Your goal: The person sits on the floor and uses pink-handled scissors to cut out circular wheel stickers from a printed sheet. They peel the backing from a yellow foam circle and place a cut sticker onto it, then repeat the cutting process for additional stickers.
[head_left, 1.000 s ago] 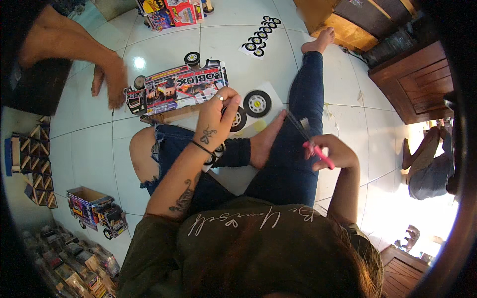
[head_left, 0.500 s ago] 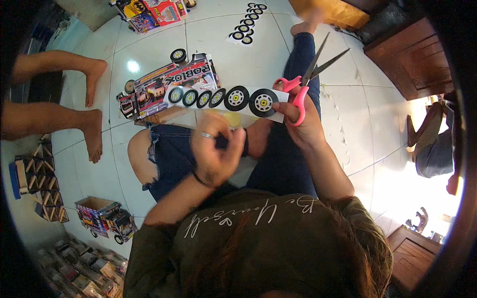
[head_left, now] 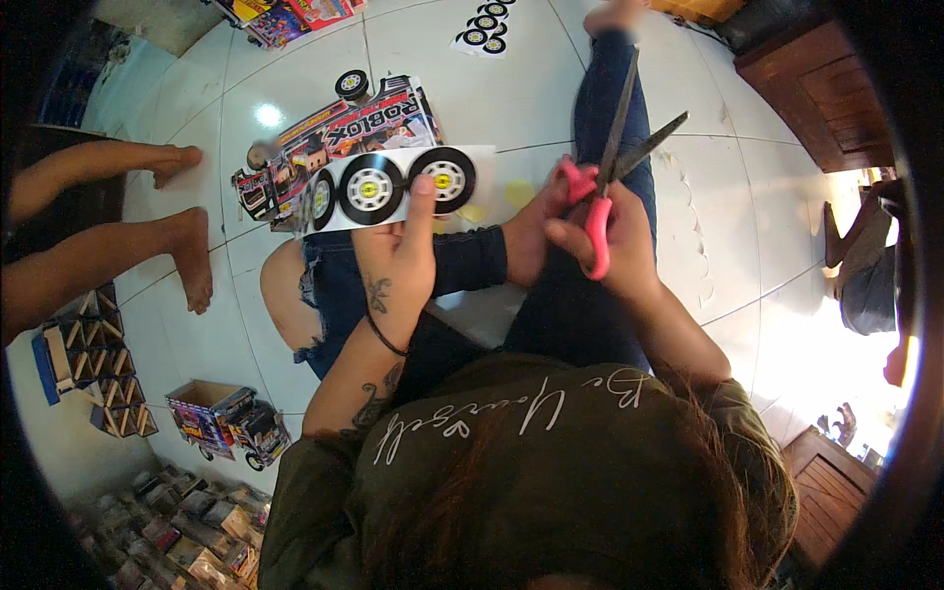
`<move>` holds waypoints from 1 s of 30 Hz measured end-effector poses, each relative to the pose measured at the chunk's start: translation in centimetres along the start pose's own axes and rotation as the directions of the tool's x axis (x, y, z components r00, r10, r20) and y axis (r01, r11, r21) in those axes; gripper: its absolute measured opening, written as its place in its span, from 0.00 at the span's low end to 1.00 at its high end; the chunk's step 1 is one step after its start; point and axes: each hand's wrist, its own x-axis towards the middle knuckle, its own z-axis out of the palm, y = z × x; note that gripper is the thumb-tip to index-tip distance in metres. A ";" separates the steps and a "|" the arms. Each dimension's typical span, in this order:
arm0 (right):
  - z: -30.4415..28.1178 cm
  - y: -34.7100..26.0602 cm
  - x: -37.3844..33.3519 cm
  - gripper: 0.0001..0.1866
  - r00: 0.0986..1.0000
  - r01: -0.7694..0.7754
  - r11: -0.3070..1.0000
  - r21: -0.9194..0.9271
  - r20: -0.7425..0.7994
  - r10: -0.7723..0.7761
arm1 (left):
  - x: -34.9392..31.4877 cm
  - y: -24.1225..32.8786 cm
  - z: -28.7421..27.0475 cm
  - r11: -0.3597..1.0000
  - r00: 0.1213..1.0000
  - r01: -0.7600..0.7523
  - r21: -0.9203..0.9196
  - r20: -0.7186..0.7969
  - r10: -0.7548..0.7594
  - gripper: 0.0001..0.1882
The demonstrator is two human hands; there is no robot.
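Observation:
My left hand (head_left: 401,251) pinches a white strip printed with black tyres (head_left: 369,189), the thumb over the wheel at its right end. In my right hand (head_left: 627,241) is a pair of scissors (head_left: 597,211) with pink handles, its blades apart and pointing away from me. The blades touch no part of the strip. Behind the strip lies a toy truck (head_left: 320,138) covered in colourful print, partly hidden, with a black wheel (head_left: 351,85) standing out at its far side.
Another sheet of printed wheels (head_left: 482,37) lies farther off on the tiled floor (head_left: 295,84). Yellow discs (head_left: 518,193) are near my foot. A second toy truck (head_left: 221,418) stands at lower left, beside stacked box frames (head_left: 93,359). Another person's legs (head_left: 108,251) reach in from the left.
The wheel strip has passed from my right hand to my left and come closer. My right hand now keeps only the scissors. The other person's legs have shifted.

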 end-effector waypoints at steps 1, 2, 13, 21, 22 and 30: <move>0.1 0.1 -0.8 0.18 0.991 -0.131 0.943 0.307 0.080 0.112 | 0.0 0.3 -0.4 0.999 0.999 0.000 0.052 -0.040 0.002 0.12; 0.0 0.2 -1.3 0.18 0.972 -0.156 0.957 0.246 0.208 0.106 | 0.2 0.5 -0.6 0.998 0.993 0.067 0.012 -0.096 -0.066 0.10; 0.8 -0.3 -2.4 0.26 0.719 -0.300 0.948 -0.104 0.629 0.296 | -1.1 2.0 0.0 0.998 0.989 -0.054 0.024 -0.139 0.057 0.10; 1.8 -1.6 -1.0 0.26 0.796 -0.305 0.949 -0.079 0.525 0.300 | -2.8 2.2 0.4 0.983 0.991 -0.091 0.158 -0.086 0.106 0.11; 2.0 -1.5 -0.9 0.25 0.813 -0.285 0.957 -0.050 0.517 0.269 | -3.0 2.3 0.3 0.983 0.993 -0.089 0.160 -0.062 0.100 0.11; 2.4 -1.0 -0.8 0.23 0.831 -0.266 0.963 -0.047 0.496 0.253 | -3.9 2.4 0.1 0.994 0.999 -0.045 0.104 0.003 0.045 0.09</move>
